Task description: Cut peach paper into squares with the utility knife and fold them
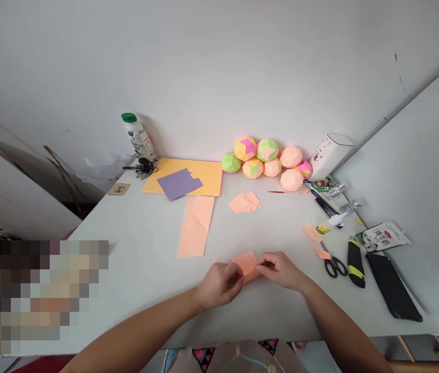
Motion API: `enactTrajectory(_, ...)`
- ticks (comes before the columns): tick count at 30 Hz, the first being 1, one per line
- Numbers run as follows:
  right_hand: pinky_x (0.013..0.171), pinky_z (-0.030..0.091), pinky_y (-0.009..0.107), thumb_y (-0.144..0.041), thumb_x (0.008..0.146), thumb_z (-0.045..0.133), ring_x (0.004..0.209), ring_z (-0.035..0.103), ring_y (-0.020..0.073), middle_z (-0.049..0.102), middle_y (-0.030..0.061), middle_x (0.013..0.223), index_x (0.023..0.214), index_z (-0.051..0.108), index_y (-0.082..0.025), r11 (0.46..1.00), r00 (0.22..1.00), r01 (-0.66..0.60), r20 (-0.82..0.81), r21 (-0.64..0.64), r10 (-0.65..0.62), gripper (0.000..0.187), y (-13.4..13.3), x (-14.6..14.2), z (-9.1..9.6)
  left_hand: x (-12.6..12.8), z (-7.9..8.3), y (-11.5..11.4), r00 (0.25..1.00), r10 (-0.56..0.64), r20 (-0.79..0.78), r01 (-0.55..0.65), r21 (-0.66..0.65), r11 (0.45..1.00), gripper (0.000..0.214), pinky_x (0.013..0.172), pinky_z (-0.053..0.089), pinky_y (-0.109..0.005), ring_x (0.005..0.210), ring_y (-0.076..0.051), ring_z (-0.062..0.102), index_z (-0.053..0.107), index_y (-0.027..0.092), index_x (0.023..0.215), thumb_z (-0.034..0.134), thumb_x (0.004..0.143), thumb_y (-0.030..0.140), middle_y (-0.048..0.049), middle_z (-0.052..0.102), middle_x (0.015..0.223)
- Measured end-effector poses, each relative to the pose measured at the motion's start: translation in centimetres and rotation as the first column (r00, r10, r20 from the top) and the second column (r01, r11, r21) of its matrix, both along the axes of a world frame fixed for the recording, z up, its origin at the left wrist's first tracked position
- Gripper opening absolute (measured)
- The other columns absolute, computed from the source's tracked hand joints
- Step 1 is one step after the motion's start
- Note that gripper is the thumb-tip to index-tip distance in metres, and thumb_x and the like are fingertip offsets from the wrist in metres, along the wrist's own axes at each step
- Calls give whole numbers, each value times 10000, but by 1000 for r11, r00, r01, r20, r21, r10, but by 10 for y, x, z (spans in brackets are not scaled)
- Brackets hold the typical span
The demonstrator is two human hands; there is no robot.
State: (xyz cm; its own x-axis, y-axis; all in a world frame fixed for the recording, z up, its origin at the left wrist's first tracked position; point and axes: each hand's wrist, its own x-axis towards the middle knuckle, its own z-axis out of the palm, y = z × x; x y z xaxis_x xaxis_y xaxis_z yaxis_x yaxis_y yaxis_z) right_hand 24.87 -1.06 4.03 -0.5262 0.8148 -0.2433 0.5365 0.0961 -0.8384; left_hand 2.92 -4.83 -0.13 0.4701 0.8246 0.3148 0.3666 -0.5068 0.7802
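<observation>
A small piece of peach paper is held between my two hands near the front of the table. My left hand pinches its left side, the fingers curled. On the other side, my right hand grips the right edge between thumb and forefinger. Part of the paper is hidden behind my fingers. Beyond my hands lies a small fanned pile of cut peach paper pieces. To the left of that pile rests a longer peach paper strip with crease lines.
Several faceted paper balls sit against the wall. Purple paper overlaps a yellow-orange sheet, near keys and a bottle. At right are scissors, a glue bottle, a cutter and a black phone-like slab.
</observation>
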Motion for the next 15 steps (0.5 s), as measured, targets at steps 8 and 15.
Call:
enactTrajectory(8,581,396,234,-255,830,545,632,501,121,585,-8,704,753,600,-184,995,995,-97,-23,-5,97,119,4,6,-5,3,-2,2,990,-71,-124,87,128,988,98,588,407,-253,671,-157,562,554,177,885,471,855,219,-34,622,708)
enactTrajectory(15,630,424,259,-255,776,626,717,525,139,584,19,816,814,611,-176,999,989,-36,-144,2,36,89,4,4,-6,0,10,2,915,156,373,73,-532,844,242,535,406,-225,584,-110,530,486,176,742,573,842,378,-3,574,664)
